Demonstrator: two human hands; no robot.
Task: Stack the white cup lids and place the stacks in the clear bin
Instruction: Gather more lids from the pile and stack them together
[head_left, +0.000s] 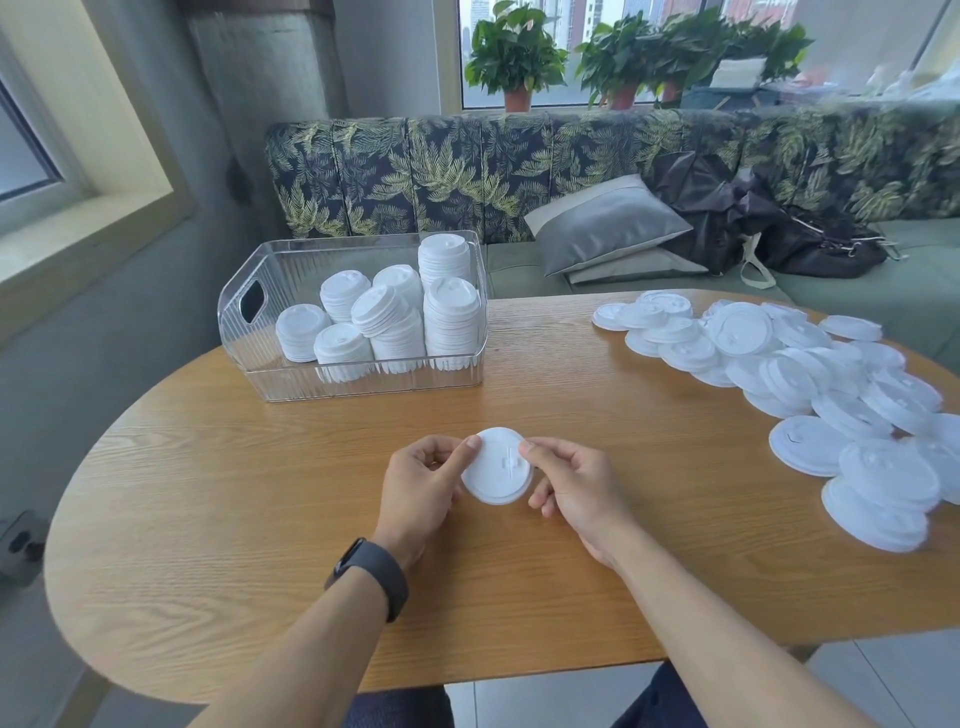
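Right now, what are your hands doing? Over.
Left hand and right hand both pinching one lid. Stacks already in bin. Loose lids waiting right. Path clear.

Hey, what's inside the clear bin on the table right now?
The clear bin holds about seven stacks of white cup lids, the tallest at its right end. One middle stack leans. The front stacks hide the lower parts of those behind, so an exact count isn't certain.
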